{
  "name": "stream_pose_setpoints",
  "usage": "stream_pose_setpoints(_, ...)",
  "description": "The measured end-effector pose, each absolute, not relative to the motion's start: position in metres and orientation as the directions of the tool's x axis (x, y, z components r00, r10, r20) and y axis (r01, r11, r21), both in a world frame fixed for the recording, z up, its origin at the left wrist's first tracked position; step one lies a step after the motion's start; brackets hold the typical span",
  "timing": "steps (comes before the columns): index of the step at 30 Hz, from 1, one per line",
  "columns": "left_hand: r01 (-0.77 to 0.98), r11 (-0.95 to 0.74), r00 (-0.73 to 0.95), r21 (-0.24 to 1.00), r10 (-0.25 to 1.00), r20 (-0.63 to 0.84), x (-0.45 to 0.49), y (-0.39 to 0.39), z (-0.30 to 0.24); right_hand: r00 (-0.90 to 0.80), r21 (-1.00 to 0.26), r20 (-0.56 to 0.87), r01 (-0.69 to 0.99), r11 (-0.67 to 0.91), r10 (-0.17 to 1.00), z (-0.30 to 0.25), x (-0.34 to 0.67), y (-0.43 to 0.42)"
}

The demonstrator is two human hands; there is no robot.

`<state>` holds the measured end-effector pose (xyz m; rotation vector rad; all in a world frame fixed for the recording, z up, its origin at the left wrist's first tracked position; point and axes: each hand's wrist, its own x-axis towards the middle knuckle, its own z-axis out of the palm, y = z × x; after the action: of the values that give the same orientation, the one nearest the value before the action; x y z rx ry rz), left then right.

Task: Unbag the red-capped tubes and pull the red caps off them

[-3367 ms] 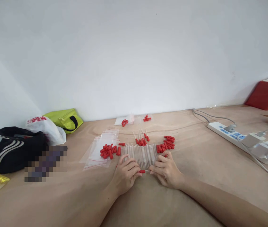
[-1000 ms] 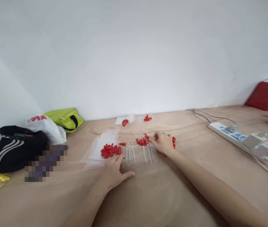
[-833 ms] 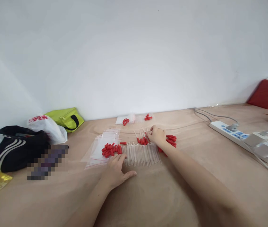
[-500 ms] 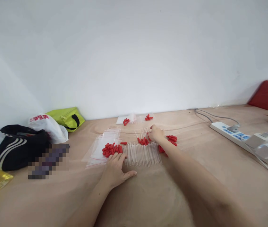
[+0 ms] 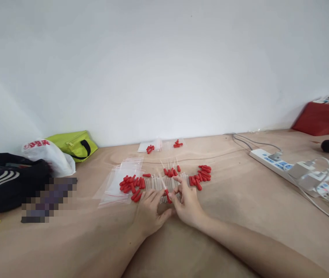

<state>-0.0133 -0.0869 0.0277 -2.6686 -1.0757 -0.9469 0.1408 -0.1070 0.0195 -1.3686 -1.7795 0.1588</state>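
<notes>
My right hand (image 5: 190, 202) pinches a dropper (image 5: 167, 195), a clear thin tube with a red rubber bulb, its tube pointing away from me. Beside it my left hand (image 5: 150, 211) lies palm down with its fingers stretched, their tips close to the dropper's bulb; whether they touch it I cannot tell. Both hands partly cover a row of clear tubes (image 5: 152, 183). Just beyond that row lie several droppers with red bulbs (image 5: 171, 172). Loose red bulbs are piled on the left (image 5: 128, 183) and on the right (image 5: 200, 178).
Clear zip bags (image 5: 113, 183) lie to the left. Farther back, two bags (image 5: 164, 144) have red bulbs on them. A power strip (image 5: 268, 160) with chargers and cables occupies the right. Black (image 5: 10, 185), white (image 5: 48, 158) and lime (image 5: 71, 144) bags stand on the left.
My right hand has come back toward me from the far droppers to beside my left hand, with a dropper in its fingers. My left hand has shifted slightly right. The view has turned slightly right.
</notes>
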Motion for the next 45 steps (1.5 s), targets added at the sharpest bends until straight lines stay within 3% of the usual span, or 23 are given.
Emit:
stream_pose_setpoints(3, 0.619, -0.778, 0.6, 0.107, 0.556, 0.575, -0.009, -0.091, 0.029, -0.027, -0.641, 0.501, 0.66, 0.392, 0.865, 0.02, 0.137, -0.118)
stream_pose_setpoints(8, 0.622, -0.778, 0.593, 0.088, 0.541, 0.596, -0.012, -0.09, 0.028, 0.029, -0.569, 0.615, 0.708, 0.418, 0.788, 0.015, 0.17, -0.117)
stream_pose_setpoints(15, 0.594, -0.802, 0.609, 0.052, 0.491, 0.622, -0.011, -0.087, 0.017, -0.322, -0.207, 0.674, 0.781, 0.589, 0.665, 0.016, 0.201, -0.115)
stream_pose_setpoints(19, 0.586, -0.809, 0.623, 0.048, 0.488, 0.612, -0.01, -0.088, 0.018, -0.407, -0.117, 0.676, 0.763, 0.636, 0.614, 0.013, 0.189, -0.113)
stream_pose_setpoints(35, 0.55, -0.835, 0.673, 0.03, 0.464, 0.576, -0.013, -0.096, 0.024, -0.447, -0.097, 0.702, 0.711, 0.697, 0.554, 0.014, 0.191, -0.119)
stream_pose_setpoints(45, 0.506, -0.837, 0.668, 0.208, 0.533, 0.519, -0.014, -0.098, 0.029, -0.458, -0.021, 0.751, 0.703, 0.711, 0.476, 0.018, 0.192, -0.121)
